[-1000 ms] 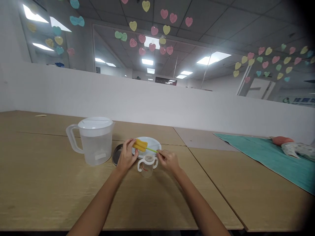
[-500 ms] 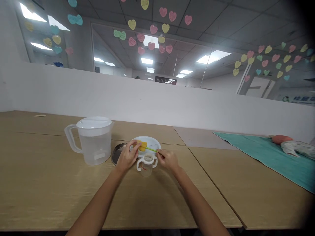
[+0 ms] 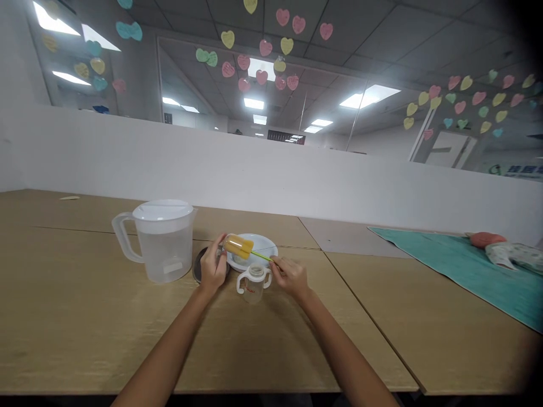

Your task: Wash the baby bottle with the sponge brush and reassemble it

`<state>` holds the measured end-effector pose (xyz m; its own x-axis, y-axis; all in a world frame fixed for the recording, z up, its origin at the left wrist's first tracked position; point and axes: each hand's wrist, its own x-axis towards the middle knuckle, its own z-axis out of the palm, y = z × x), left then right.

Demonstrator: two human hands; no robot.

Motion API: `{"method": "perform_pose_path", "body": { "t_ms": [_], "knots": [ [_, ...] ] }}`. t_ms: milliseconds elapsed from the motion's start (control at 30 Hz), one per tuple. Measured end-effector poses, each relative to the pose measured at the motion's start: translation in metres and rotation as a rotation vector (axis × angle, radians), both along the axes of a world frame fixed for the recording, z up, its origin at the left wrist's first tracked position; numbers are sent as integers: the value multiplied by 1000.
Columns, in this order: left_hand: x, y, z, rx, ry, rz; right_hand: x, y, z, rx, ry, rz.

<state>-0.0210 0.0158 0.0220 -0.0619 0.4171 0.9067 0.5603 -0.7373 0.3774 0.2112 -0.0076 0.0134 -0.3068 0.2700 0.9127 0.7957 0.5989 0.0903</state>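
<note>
My right hand [image 3: 291, 276] pinches the thin green handle of a bottle brush [image 3: 262, 256]. Its yellow sponge head points left and sits inside a clear dome-shaped cap [image 3: 229, 242]. Around the cap's closed left end, my left hand [image 3: 213, 265] keeps its fingers and thumb. Just below the brush, a small clear baby bottle [image 3: 253, 289] with white side handles stands upright and uncapped on the table. Behind it lies a white plate [image 3: 271, 252], partly covered by the brush; something clear on it is hard to make out. A round metal tray [image 3: 197, 270] is partly hidden behind my left hand.
A lidded clear pitcher [image 3: 165, 249] of water stands left of my hands, handle to the left. On the right, a teal cloth [image 3: 441, 260] carries a red item [image 3: 487, 240] and patterned fabric [image 3: 515, 255]. A white wall [image 3: 254, 169] closes off the table's back.
My left hand has shifted left and turned, moving from around the sponge to the cap's end, so the clear cap over the sponge now shows. My right hand stays nearly still.
</note>
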Motion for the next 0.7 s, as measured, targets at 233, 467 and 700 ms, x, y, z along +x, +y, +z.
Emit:
{"method": "perform_pose_path", "body": {
  "t_ms": [233, 467, 700],
  "knots": [
    [-4, 3, 0, -185, -65, 1, 2, -2, -1, 185, -150, -60],
    [-4, 6, -5, -218, 93, 116, 5, -2, -5, 181, -236, -144],
    [7, 9, -11, 90, 286, 114, 13, 7, -9, 79, -144, -153]
  ]
}}
